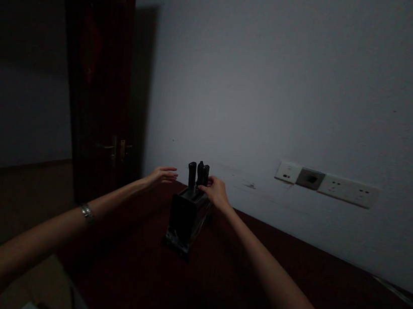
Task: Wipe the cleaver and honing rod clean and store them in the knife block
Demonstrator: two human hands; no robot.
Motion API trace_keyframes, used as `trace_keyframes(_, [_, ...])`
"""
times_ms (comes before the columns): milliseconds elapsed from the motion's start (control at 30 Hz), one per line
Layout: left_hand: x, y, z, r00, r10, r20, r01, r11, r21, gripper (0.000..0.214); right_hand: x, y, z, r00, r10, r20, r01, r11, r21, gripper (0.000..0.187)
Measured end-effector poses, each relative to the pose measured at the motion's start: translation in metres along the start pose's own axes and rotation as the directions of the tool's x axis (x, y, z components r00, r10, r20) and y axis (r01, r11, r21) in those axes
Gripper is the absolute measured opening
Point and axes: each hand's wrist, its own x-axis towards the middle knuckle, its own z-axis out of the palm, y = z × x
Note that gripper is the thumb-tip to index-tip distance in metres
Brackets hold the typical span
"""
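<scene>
A black knife block point(184, 217) stands upright on a dark red-brown table point(235, 285), with several black knife handles point(198, 173) sticking out of its top. My right hand point(216, 191) is at the block's top right, fingers pinched round one of the handles. My left hand point(163, 174) hovers just left of the handles with its fingers stretched out, holding nothing. A metal bracelet point(86, 212) sits on my left wrist. The room is dim.
A pale wall rises behind the table, with a row of sockets and a switch point(324, 184) at the right. A dark wooden door point(97, 84) with a metal handle point(114, 148) stands at the left, close to the table's left edge.
</scene>
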Motion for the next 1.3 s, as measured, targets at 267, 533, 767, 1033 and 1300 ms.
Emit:
trace_keyframes(267, [-0.006, 0.005, -0.001, 0.985, 0.138, -0.102, -0.142, 0.99, -0.028, 0.04, 0.006, -0.001, -0.002, 0.999, 0.029, -0.015, -0.03, 0.999, -0.042, 0.02])
trace_keyframes(533, [-0.001, 0.009, -0.009, 0.895, 0.342, -0.287, -0.358, 0.934, -0.002, 0.035, 0.029, -0.025, -0.025, 0.999, -0.002, -0.051, -0.001, 0.998, -0.06, 0.025])
trace_keyframes(767, [-0.004, 0.028, -0.01, 0.741, 0.479, -0.471, -0.508, 0.858, 0.072, 0.023, 0.053, -0.062, -0.055, 0.994, -0.068, -0.081, 0.06, 0.994, -0.089, 0.027])
trace_keyframes(1033, [-0.016, 0.052, -0.01, 0.59, 0.596, -0.545, -0.667, 0.74, 0.087, 0.017, 0.07, -0.094, -0.086, 0.984, -0.13, -0.124, 0.117, 0.987, -0.111, 0.024])
trace_keyframes(1300, [-0.025, 0.066, -0.005, 0.541, 0.658, -0.524, -0.707, 0.693, 0.14, 0.015, 0.078, -0.114, -0.109, 0.973, -0.17, -0.155, 0.152, 0.981, -0.121, 0.025])
